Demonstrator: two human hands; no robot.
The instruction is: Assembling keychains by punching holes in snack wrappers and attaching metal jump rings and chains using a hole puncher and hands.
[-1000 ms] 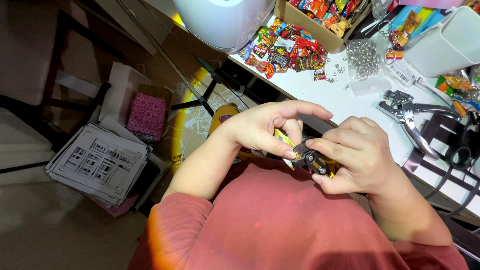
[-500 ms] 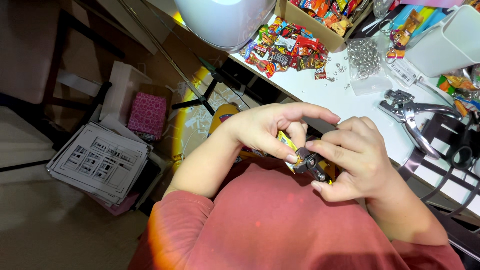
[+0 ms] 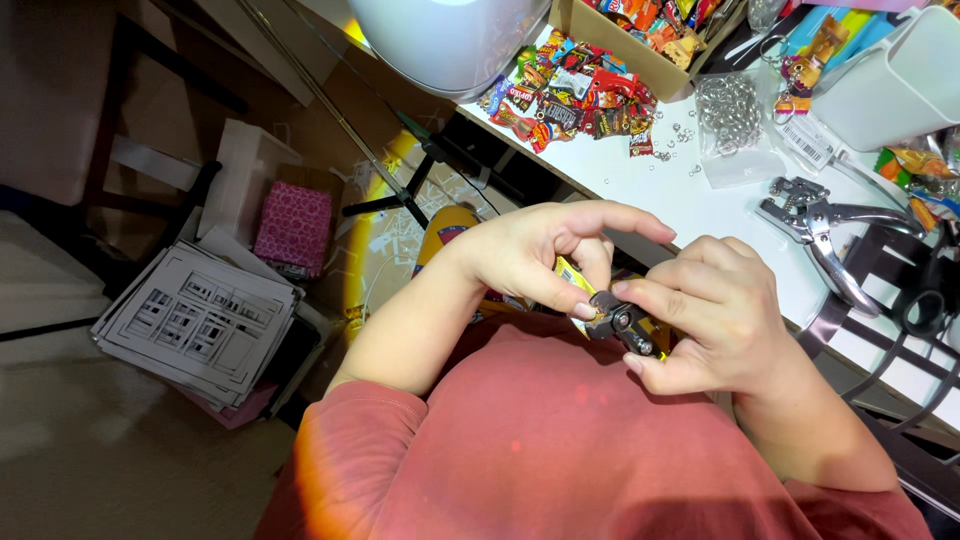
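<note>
Both hands up close over my chest, off the white surface. Left hand: thumb and fingertips pressed together, pinching a small yellow packet charm. Right hand: grip closed round small dark pliers, whose nose meets the charm's lower edge. What sits between the jaws is too small to tell.

Risks, as I judge them: the charm is tiny and held only by fingertips, so a twist of the pliers could flick it out and drop it into my lap or to the floor. Too hard a squeeze could crease the packet.

Packages: heap of miniature snack packets, red, yellow and blue, at the surface's far edge; a cardboard box of more beside it. Clear bag of metal rings, with a white label strip just right. Silver hole punch near my right hand. White bin at the far right.
</note>
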